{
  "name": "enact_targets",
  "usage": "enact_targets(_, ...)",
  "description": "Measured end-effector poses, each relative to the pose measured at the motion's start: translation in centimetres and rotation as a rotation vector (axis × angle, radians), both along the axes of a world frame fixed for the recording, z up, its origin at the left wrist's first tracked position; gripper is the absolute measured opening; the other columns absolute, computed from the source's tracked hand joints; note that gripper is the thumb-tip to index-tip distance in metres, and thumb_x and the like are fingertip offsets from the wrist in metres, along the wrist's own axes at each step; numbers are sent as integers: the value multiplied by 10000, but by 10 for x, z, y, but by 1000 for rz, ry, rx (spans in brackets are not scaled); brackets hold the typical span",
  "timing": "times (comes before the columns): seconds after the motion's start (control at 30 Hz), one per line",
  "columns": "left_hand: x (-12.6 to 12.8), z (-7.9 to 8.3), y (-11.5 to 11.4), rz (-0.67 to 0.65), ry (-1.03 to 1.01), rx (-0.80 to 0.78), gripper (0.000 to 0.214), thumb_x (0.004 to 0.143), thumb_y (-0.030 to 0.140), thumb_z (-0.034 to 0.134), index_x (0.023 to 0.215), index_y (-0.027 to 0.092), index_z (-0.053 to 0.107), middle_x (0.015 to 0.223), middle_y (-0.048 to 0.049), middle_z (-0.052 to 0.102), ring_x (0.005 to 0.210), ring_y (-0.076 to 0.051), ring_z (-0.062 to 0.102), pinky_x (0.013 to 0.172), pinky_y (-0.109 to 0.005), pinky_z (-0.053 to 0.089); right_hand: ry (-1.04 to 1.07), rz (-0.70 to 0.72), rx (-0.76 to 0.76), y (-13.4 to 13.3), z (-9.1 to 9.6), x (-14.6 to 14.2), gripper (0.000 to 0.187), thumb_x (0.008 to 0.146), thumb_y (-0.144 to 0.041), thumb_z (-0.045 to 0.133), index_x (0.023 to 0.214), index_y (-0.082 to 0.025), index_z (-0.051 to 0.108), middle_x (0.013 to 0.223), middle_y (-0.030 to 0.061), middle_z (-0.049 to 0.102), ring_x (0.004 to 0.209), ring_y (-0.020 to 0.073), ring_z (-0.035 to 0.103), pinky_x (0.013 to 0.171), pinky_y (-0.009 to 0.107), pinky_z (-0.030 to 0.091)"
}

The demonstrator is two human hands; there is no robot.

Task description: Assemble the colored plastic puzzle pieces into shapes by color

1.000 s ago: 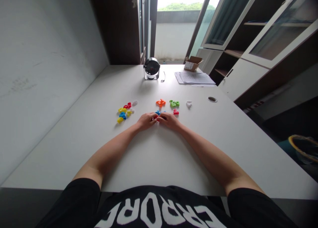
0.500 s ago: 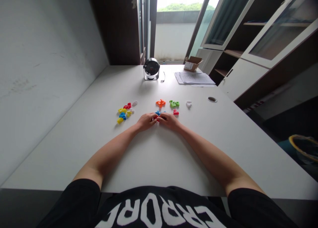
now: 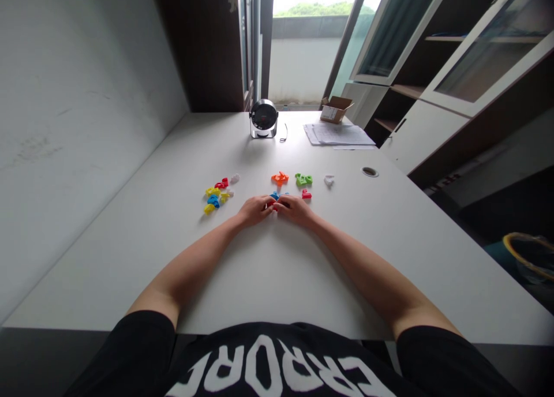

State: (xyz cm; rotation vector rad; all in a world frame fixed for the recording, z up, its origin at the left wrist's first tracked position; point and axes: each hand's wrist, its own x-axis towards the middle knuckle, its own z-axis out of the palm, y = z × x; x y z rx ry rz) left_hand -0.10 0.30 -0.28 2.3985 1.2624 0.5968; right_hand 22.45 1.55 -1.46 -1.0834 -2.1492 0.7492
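My left hand (image 3: 255,210) and my right hand (image 3: 295,210) meet at the middle of the white table (image 3: 277,270), fingers curled together round small blue and red plastic pieces (image 3: 274,198). Which hand grips which piece is hard to make out. Just beyond lie a loose red piece (image 3: 306,194), an orange piece (image 3: 280,178), a green piece (image 3: 303,180) and a white piece (image 3: 329,181). A heap of yellow, red, blue and white pieces (image 3: 217,195) lies to the left of my left hand.
A small round desk fan (image 3: 264,119) stands at the back of the table, with a stack of papers (image 3: 337,135) and an open cardboard box (image 3: 335,110) to its right. A cable hole (image 3: 369,172) sits on the right. A wall runs along the left; cabinets stand right.
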Motion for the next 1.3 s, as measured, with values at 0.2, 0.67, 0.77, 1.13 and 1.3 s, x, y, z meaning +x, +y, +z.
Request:
enact_targets(0.2,0,1,-1,0,0,-10,303,1037,413,522,1151,263,759,1109,-37,779,927,-196,706,824,-306,524,2,-7,3,-1,2,-1,565,997,-722,560,770,-207,607,720,-5,535,670,156,469,661,304,355)
enact_targets(0.67,0,4,-2,-1,-4,-18,328,1033,428,524,1189,263,760,1122,-42,778,907,-194,699,835,-309,532,-18,-19,-1,-3,6,-2,594,981,-755,543,751,-209,586,715,-2,533,663,155,461,652,304,351)
enact_targets(0.77,0,4,-1,-6,-12,-19,315,1029,411,521,1165,262,763,1113,-37,776,900,-190,694,834,-307,527,-23,-15,9,-2,5,-1,592,987,-751,538,753,-209,586,710,-5,522,663,155,456,655,308,346)
enact_targets(1.13,0,5,-2,5,-13,-20,318,1024,413,519,1150,255,764,1048,-40,759,851,-191,666,786,-310,494,7,-19,-4,-3,4,-2,616,975,-783,554,794,-201,638,750,16,580,681,164,475,660,315,365)
enact_targets(1.3,0,4,-2,1,-22,-14,323,1025,407,521,1156,242,766,1104,-47,774,879,-189,675,799,-309,486,6,-26,-7,-5,7,-2,654,968,-820,537,775,-200,617,734,16,553,675,162,462,658,322,355)
